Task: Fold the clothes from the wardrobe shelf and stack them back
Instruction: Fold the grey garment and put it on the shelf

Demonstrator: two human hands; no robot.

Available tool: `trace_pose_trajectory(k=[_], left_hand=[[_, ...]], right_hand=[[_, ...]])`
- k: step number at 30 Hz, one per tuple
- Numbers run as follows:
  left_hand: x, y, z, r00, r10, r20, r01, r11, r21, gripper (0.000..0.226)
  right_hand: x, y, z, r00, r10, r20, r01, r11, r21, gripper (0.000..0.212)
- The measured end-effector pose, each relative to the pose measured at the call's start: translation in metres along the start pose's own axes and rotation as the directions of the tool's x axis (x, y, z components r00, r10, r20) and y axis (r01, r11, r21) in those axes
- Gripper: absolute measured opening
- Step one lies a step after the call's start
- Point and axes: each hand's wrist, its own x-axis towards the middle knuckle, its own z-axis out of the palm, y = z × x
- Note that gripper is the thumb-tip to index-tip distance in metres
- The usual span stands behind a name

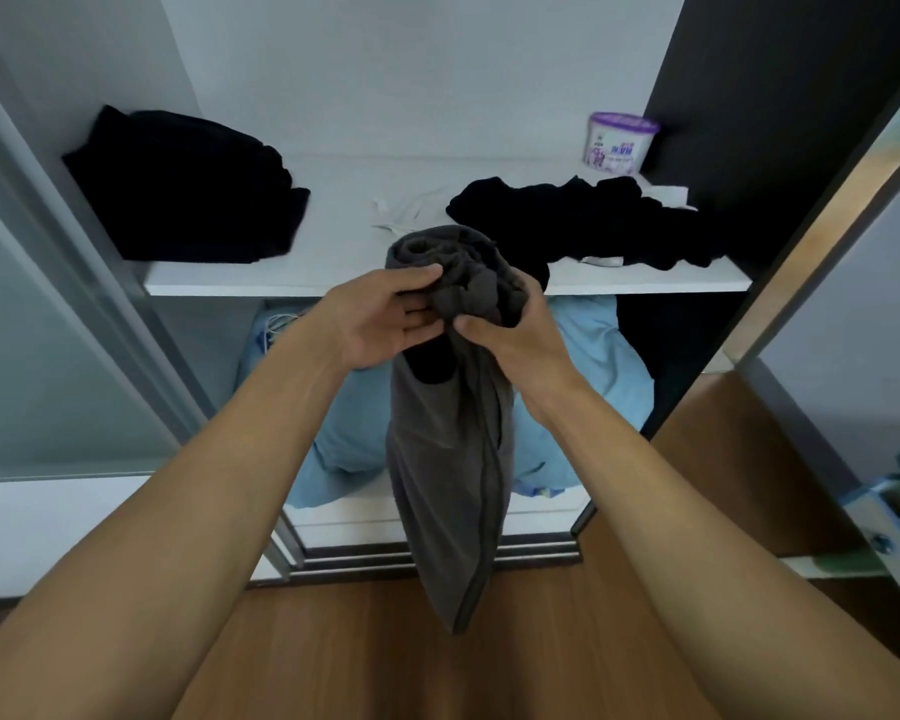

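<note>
White wardrobe shelf (281,285) beyond the hands is strewn with crumpled black clothes (583,220); a bunched dark grey fabric garment (448,459), gripped by left hand (380,319) and right hand (510,340), could be dropped if loosened.

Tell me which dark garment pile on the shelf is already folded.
The black pile at the left end of the shelf: flat, with squared, layered edges. The black heap on the right lies crumpled and spread out.
</note>
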Motion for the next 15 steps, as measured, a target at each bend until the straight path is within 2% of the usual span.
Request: trace_pose_trajectory(k=[2, 4, 6, 8, 10, 12, 14, 15], left_hand=[[-0.002, -0.002, -0.005, 1.000, -0.006, 0.004, 0.006, 1.000, -0.019, 0.023], [-0.004, -0.003, -0.019, 1.000, -0.001, -0.020, 0.000, 0.999, -0.038, 0.026], [-0.006, -0.004, -0.035, 0.996, 0.022, -0.089, -0.018, 0.999, 0.042, 0.021], [-0.010, -0.005, -0.045, 0.984, 0.070, -0.162, -0.028, 0.969, 0.245, 0.011], [-0.011, -0.006, -0.053, 0.970, 0.117, -0.213, -0.026, 0.922, 0.386, 0.039], [-0.009, -0.012, -0.052, 0.961, 0.172, -0.217, -0.077, 0.919, 0.388, 0.060], [-0.006, -0.026, -0.049, 0.980, 0.179, -0.091, -0.148, 0.951, 0.270, 0.099], [-0.005, -0.036, -0.046, 0.990, 0.140, 0.003, -0.138, 0.973, 0.187, 0.109]], right_hand=[[0.003, -0.003, -0.002, 0.994, -0.046, -0.102, 0.039, 0.996, -0.075, 0.050], [0.005, -0.009, -0.013, 0.995, -0.010, -0.097, 0.008, 1.000, -0.021, 0.042], [0.003, -0.014, -0.028, 0.999, 0.049, 0.014, -0.050, 0.995, 0.090, 0.037], [-0.002, -0.021, -0.038, 0.983, 0.089, 0.161, -0.111, 0.985, 0.135, 0.039], [-0.002, -0.026, -0.041, 0.964, 0.102, 0.247, -0.143, 0.978, 0.152, 0.039], [-0.004, -0.030, -0.039, 0.954, 0.114, 0.278, -0.174, 0.964, 0.199, 0.039], [-0.003, -0.032, -0.038, 0.948, 0.146, 0.284, -0.217, 0.948, 0.235, 0.049], [-0.004, -0.032, -0.038, 0.941, 0.165, 0.296, -0.240, 0.941, 0.239, 0.054]])
